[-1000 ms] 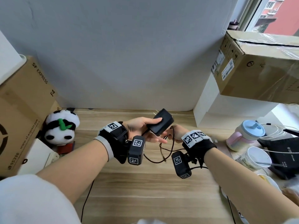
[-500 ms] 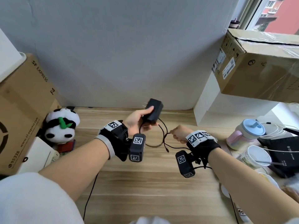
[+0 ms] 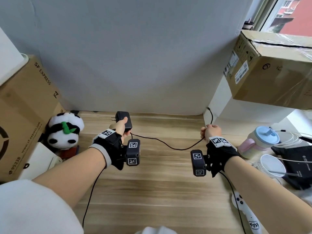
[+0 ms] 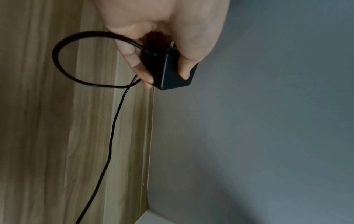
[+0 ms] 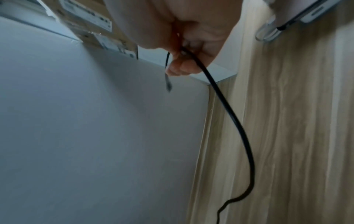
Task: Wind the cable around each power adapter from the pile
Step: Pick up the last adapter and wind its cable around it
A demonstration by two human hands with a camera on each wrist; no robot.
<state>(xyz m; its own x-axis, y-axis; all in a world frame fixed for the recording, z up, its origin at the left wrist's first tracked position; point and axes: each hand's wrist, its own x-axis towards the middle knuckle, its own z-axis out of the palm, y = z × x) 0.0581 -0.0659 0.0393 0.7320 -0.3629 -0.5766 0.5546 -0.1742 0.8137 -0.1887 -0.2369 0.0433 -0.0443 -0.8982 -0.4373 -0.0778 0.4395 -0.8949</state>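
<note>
The left hand (image 3: 121,127) grips a black power adapter (image 3: 124,121) above the far part of the wooden desk (image 3: 160,183), thumb on its upper face and fingers (image 4: 134,60) curled under it, plug prongs pointing left. From the adapter's lower end the thin black cable (image 3: 168,146) makes a small loop beside the fingers in the left wrist view, then sags across open air to the right hand (image 3: 211,133), which is clenched around it near its end; the short free tip curves up past the fist toward the white shelf unit (image 3: 217,98). Both hands are held well apart, above the desk's light wood-grain surface, which meets a plain grey wall (image 3: 135,56) at the back. To the left a plush panda (image 3: 65,130) leans beside a brown cardboard box (image 3: 25,107) printed with "SF EXPRESS". On the right a taped cardboard carton (image 3: 273,70) sits on the white shelf unit under a window (image 3: 290,14). Closer on that side stand a pink cup with a blue lid (image 3: 258,141), a white paper cup (image 3: 271,164), a black router (image 3: 298,159) with white cords, and a white controller (image 3: 246,215) at the desk's near edge.
</note>
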